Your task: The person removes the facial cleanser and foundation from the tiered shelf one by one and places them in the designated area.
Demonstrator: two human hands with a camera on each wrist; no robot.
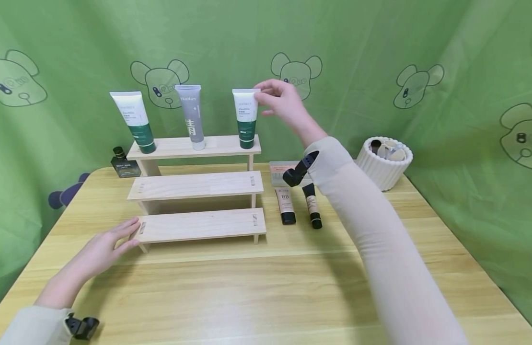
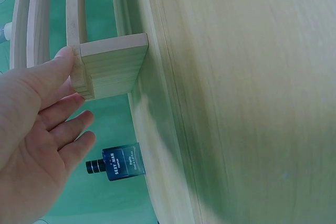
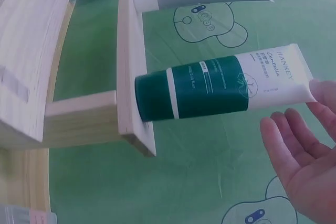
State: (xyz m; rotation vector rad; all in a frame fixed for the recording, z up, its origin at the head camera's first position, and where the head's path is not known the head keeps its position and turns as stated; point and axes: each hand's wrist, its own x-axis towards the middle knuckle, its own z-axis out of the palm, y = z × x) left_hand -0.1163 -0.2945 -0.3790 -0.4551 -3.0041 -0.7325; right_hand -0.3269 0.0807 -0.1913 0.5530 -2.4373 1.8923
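Observation:
My right hand (image 1: 281, 98) pinches the crimped top corner of a white-and-green tube (image 3: 210, 87) between thumb and index finger. The tube stands cap down at the right end of the top step of a three-tier wooden stand (image 1: 197, 184). A grey tube (image 1: 191, 117) stands mid-step, and another white-and-green tube (image 1: 136, 122) leans slightly at the left end. My left hand (image 1: 99, 247) holds the left end of the lowest step; in the left wrist view its thumb and index finger lie on either side of that end, the other fingers loose.
A dark perfume bottle (image 1: 125, 164) stands behind the stand's left side. To the right lie a BB cream tube (image 1: 285, 206), a black-and-pink tube (image 1: 312, 206) and a clear box (image 1: 281, 168). A white ribbed pot (image 1: 378, 165) holds brushes. A green curtain (image 1: 231, 43) hangs behind the table (image 1: 248, 292).

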